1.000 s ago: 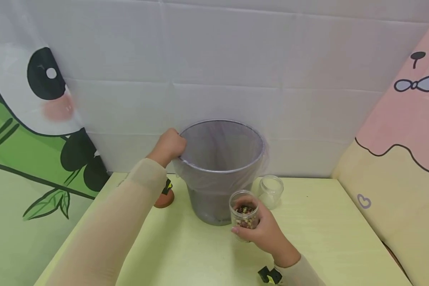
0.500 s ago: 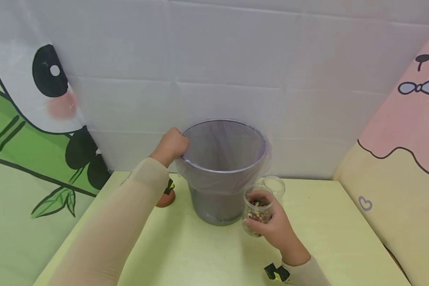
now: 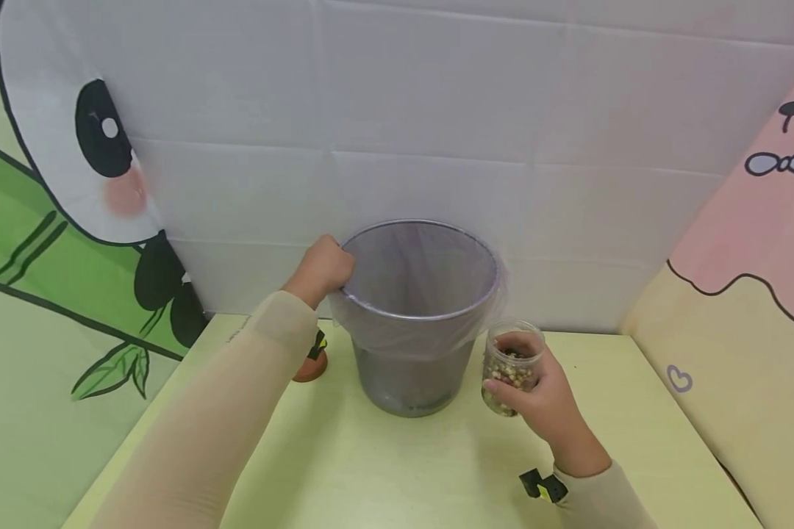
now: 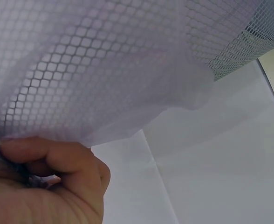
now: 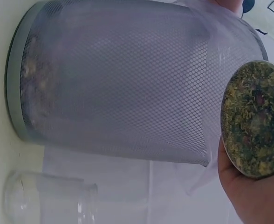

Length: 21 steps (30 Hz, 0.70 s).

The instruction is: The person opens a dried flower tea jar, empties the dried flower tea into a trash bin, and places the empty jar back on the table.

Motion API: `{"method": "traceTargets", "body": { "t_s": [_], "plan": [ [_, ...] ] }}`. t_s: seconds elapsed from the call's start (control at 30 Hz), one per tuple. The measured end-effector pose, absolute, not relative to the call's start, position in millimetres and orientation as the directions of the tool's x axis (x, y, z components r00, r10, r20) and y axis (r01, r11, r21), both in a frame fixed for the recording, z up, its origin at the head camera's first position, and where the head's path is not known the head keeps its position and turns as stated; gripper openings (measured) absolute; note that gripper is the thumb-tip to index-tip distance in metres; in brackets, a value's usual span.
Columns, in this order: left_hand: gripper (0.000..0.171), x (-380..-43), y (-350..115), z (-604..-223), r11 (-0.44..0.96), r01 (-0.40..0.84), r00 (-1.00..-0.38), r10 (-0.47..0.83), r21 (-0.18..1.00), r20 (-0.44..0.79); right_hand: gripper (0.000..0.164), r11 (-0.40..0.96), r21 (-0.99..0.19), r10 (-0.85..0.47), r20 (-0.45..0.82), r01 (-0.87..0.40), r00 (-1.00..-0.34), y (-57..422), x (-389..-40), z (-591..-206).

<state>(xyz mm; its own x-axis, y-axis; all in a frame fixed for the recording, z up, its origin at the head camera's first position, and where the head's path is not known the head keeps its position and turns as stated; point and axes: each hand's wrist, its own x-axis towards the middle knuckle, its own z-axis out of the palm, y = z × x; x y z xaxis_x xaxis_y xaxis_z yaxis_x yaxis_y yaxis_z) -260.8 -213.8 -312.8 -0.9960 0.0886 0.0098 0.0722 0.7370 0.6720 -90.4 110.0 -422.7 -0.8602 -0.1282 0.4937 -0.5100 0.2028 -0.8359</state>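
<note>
A grey mesh wastebasket (image 3: pixel 403 382) stands upright on the table, its rim covered by a thin, translucent purplish bag (image 3: pixel 397 334). At the rim's left side, my left hand (image 3: pixel 323 268) grips with curled fingers; in the left wrist view the bag (image 4: pixel 113 112) hangs beside that hand (image 4: pixel 62 168). My right hand (image 3: pixel 552 400) holds a clear jar (image 3: pixel 512 378) to the right of the basket, apart from it. Bits of dried yellow, green and reddish plant matter partly fill this jar. The right wrist view shows its round base (image 5: pixel 251 119).
Another clear jar (image 5: pixel 53 198) stands near the basket's base in the right wrist view; the held jar hides it in the head view. A reddish-brown round object (image 3: pixel 311 367) shows beneath my left forearm. A white wall sheet (image 3: pixel 423 95) hangs close behind the basket.
My right hand has carried the filled jar right and slightly away from me, now covering the other jar. My left hand stays on the rim. The head view has shifted slightly.
</note>
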Motion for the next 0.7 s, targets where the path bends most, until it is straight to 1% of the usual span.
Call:
{"method": "traceTargets", "body": {
  "t_s": [0.13, 0.37, 0.5, 0.7],
  "plan": [
    [0.051, -261.6, -213.3, -313.5, 0.742, 0.081, -0.995, 0.096, 0.665, 0.014, 0.051, 0.245, -0.842, -0.138, 0.46, -0.48, -0.877, 115.4, -91.3, -416.2],
    [0.051, -260.2, -213.0, -311.8, 0.734, 0.059, -0.997, 0.083, 0.676, -0.004, 0.05, 0.266, -0.848, -0.159, 0.43, -0.458, -0.889, 119.7, -98.3, -406.4],
    [0.05, -261.5, -212.0, -312.8, 0.74, 0.056, -0.997, 0.08, 0.67, -0.005, 0.049, 0.294, -0.864, -0.163, 0.375, -0.408, -0.912, 123.6, -102.4, -398.7],
    [0.05, -262.2, -212.4, -313.6, 0.743, 0.054, -0.997, 0.071, 0.667, 0.002, 0.054, 0.438, -0.844, -0.151, 0.269, -0.309, -0.951, 130.8, -106.1, -380.6]
  ]
}}
